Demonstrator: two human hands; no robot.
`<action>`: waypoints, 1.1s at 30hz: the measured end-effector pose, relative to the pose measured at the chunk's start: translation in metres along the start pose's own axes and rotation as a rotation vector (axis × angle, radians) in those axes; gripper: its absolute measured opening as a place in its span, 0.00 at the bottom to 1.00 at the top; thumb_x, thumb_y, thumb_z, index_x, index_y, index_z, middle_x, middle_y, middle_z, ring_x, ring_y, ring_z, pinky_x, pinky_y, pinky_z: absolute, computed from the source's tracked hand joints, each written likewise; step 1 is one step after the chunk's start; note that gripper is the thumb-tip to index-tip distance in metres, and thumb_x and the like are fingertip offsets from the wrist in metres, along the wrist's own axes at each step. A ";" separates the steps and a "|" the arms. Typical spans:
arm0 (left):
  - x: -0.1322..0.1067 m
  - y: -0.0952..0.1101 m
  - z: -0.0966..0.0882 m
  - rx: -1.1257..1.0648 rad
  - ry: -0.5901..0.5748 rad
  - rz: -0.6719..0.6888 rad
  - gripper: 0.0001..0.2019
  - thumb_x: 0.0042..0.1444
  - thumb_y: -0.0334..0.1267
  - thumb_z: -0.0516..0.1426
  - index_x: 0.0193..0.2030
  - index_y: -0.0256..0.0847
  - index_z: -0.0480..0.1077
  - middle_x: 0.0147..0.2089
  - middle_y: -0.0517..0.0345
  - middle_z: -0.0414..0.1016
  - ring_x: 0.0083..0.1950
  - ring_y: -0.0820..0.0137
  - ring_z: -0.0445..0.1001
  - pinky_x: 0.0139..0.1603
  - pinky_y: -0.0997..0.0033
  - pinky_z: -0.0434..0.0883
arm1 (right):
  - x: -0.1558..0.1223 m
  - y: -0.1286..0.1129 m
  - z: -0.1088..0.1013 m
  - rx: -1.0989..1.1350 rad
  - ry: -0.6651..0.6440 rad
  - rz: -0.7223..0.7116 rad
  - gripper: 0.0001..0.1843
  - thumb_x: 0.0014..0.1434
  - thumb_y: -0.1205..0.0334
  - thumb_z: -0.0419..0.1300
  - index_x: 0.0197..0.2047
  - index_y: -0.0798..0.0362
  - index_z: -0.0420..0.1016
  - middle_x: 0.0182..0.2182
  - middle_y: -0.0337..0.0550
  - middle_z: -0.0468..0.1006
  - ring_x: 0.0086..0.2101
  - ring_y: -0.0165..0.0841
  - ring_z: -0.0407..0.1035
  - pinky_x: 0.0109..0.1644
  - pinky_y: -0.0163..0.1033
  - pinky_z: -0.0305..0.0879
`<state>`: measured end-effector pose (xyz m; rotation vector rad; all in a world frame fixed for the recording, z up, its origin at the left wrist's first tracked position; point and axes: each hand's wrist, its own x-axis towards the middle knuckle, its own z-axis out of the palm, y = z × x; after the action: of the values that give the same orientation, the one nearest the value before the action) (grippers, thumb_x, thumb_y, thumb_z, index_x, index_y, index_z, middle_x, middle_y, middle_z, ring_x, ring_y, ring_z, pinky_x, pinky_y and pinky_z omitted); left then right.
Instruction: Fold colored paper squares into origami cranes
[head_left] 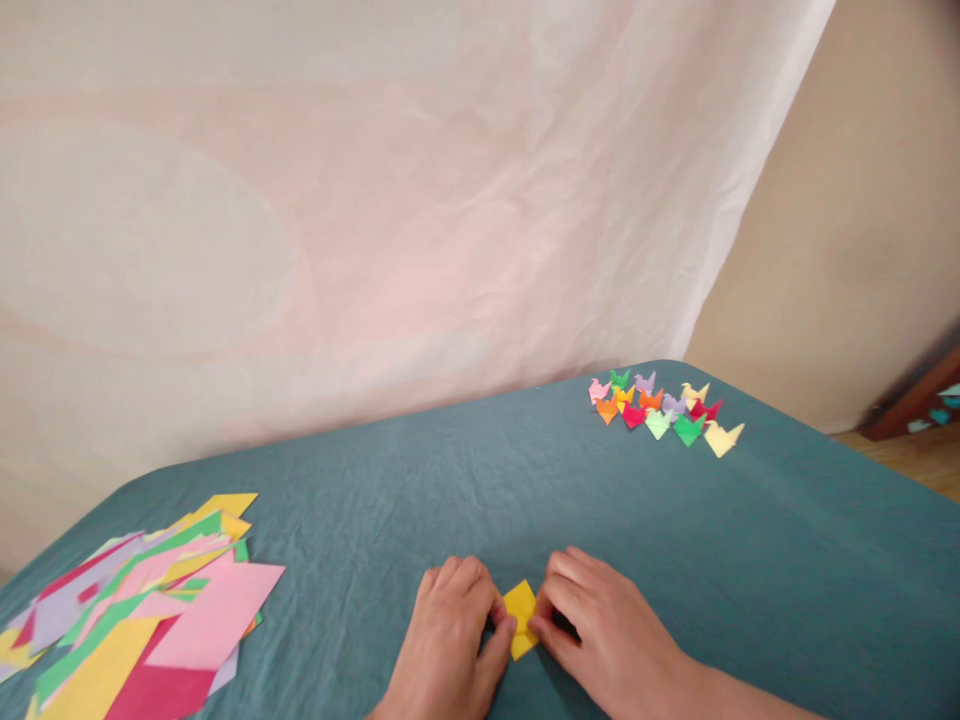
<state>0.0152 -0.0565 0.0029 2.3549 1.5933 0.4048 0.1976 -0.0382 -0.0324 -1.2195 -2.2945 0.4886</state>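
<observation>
A small folded piece of yellow origami paper is between my two hands, low in the middle of the view. My left hand pinches its left edge between thumb and fingers. On the opposite side, my right hand grips the right edge, also with thumb and curled fingers. Creases show across the paper's surface. Its side corners are hidden behind my fingertips.
Loose coloured paper sheets lie in a spread pile at the left of the dark green tablecloth. Several folded paper birds stand in rows at the back right. A pale cloth hangs behind the table.
</observation>
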 end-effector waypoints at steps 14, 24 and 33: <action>-0.004 -0.008 0.003 -0.062 0.029 0.044 0.04 0.56 0.28 0.52 0.31 0.39 0.64 0.34 0.59 0.68 0.38 0.67 0.66 0.40 0.66 0.60 | -0.003 -0.001 -0.008 0.060 -0.020 0.028 0.08 0.53 0.74 0.60 0.30 0.52 0.68 0.29 0.35 0.70 0.34 0.30 0.62 0.37 0.35 0.55; -0.002 -0.007 -0.004 0.018 0.040 0.189 0.08 0.59 0.30 0.51 0.34 0.42 0.70 0.33 0.58 0.71 0.37 0.67 0.68 0.40 0.66 0.63 | -0.007 0.001 -0.018 -0.070 -0.091 -0.203 0.12 0.62 0.70 0.53 0.36 0.47 0.76 0.30 0.39 0.70 0.35 0.32 0.62 0.37 0.36 0.56; -0.015 -0.019 0.016 0.501 0.067 0.594 0.13 0.62 0.31 0.48 0.49 0.36 0.70 0.47 0.49 0.75 0.50 0.62 0.70 0.53 0.59 0.61 | -0.009 -0.005 -0.016 -0.324 -0.055 -0.405 0.07 0.59 0.68 0.55 0.41 0.52 0.72 0.30 0.42 0.72 0.33 0.35 0.64 0.32 0.39 0.57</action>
<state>-0.0004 -0.0646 -0.0204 3.2278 1.0712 0.2083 0.2079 -0.0471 -0.0187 -0.8430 -2.6498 0.0032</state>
